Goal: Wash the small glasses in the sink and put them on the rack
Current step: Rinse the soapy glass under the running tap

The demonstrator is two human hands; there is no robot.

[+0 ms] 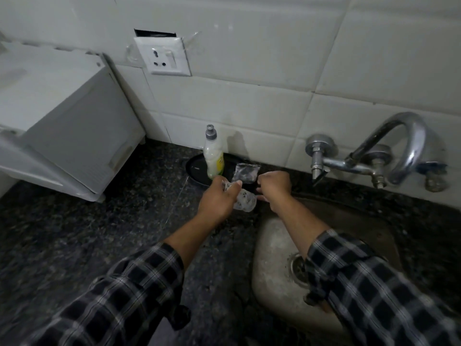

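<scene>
At frame centre, the left hand point(219, 198) grips 1 small glass point(245, 202), tilted, over the counter just left of the sink point(272, 248). A 2nd glass point(245, 172) stands behind it, beside the soap bottle point(213, 156). The right hand point(274, 187) is curled; whether it holds anything cannot be told. Probable step: pick-up before washing. The next move calls for carrying the glass right, under the tap point(404, 146).

A home kitchen: a steel sink point(272, 248) set in a dark speckled stone desk point(74, 245), a wall tap point(389, 151), white tiles, a dish soap bottle point(213, 153) and a wall socket point(162, 56).
</scene>
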